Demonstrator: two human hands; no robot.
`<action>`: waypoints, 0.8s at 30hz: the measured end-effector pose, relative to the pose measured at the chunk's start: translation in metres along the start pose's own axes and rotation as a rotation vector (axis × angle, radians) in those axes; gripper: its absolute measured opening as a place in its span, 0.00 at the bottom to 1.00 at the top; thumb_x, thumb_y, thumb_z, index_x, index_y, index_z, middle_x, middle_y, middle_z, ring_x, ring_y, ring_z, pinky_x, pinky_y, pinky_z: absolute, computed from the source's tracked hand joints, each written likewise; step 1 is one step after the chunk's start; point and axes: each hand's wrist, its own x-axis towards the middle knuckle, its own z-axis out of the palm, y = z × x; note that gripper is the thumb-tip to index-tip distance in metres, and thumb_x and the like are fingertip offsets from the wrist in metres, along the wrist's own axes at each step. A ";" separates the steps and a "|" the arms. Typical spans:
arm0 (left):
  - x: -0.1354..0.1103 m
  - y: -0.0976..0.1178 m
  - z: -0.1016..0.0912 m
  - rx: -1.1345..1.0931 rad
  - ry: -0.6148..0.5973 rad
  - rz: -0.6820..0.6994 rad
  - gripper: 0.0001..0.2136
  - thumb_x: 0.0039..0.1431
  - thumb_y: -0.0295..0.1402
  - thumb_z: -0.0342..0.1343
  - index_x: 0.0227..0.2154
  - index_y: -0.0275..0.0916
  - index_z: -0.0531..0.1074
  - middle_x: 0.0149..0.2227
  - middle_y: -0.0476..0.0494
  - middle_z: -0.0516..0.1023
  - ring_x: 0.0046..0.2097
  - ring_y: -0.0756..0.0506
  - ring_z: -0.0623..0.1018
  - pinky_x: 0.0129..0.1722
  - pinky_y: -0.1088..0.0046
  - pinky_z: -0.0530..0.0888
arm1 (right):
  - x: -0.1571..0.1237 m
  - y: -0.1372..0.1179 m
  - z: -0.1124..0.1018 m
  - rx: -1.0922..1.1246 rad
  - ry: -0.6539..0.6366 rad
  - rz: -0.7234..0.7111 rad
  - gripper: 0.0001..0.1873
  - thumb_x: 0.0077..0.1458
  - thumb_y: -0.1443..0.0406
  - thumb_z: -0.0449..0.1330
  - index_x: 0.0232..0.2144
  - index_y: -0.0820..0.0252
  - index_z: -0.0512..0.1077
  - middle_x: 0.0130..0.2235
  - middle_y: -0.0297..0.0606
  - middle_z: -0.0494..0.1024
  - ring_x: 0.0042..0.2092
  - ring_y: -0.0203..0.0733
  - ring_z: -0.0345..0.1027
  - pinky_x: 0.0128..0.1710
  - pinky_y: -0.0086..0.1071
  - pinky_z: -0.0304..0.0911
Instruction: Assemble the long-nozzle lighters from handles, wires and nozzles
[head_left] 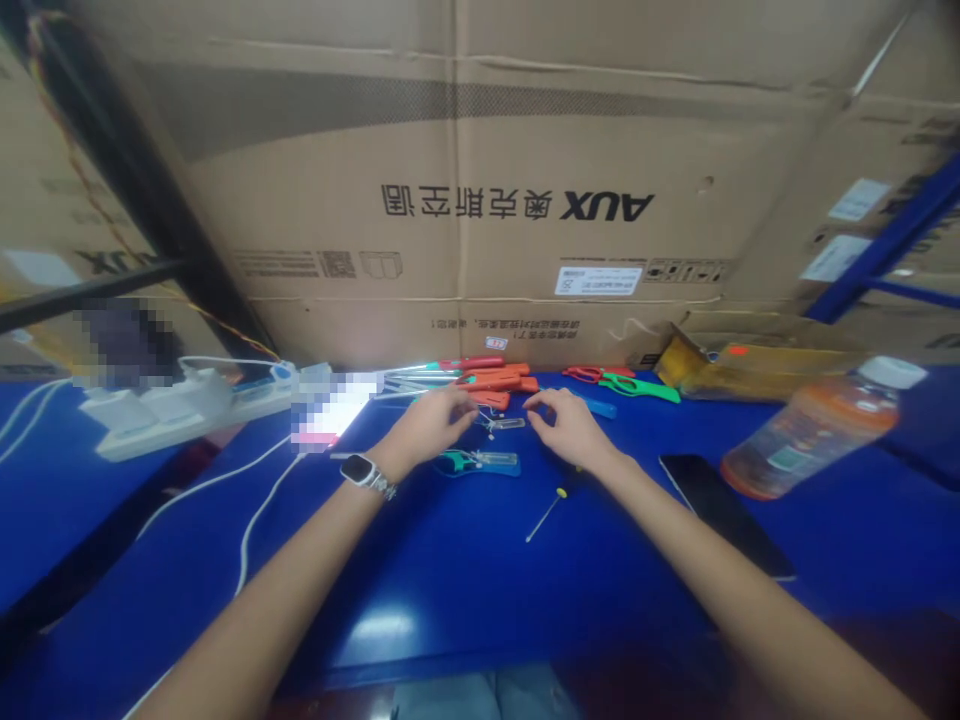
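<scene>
My left hand (435, 428), with a watch (360, 470) on its wrist, hovers over the blue table, thumb and fingers drawn together. Facing it, my right hand (568, 428) has its thumb and forefinger bent into a pinch. Anything between the fingertips of either hand is too small to make out. A small clear piece (510, 423) lies in the gap between the hands. Closer to me is a blue and green tool (484, 463) with a clear part on it. A thin rod with a yellow head (546, 515) rests below my right hand.
Behind my hands lie several orange-handled tools (501, 378), red scissors (592, 374) and green-handled scissors (641, 387). A dark phone (720, 510) and a tilted drink bottle (817, 430) are at right. Left are a lit screen (341, 405), white cables and a power strip (225, 410). Cardboard (480, 250) walls the back.
</scene>
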 end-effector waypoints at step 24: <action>0.221 0.084 0.130 0.323 -0.201 0.267 0.11 0.58 0.24 0.55 0.42 0.36 0.76 0.43 0.34 0.78 0.48 0.38 0.76 0.47 0.64 0.72 | 0.005 0.139 -0.064 -0.316 -0.011 0.580 0.24 0.55 0.70 0.55 0.55 0.55 0.68 0.57 0.50 0.69 0.58 0.59 0.58 0.50 0.52 0.57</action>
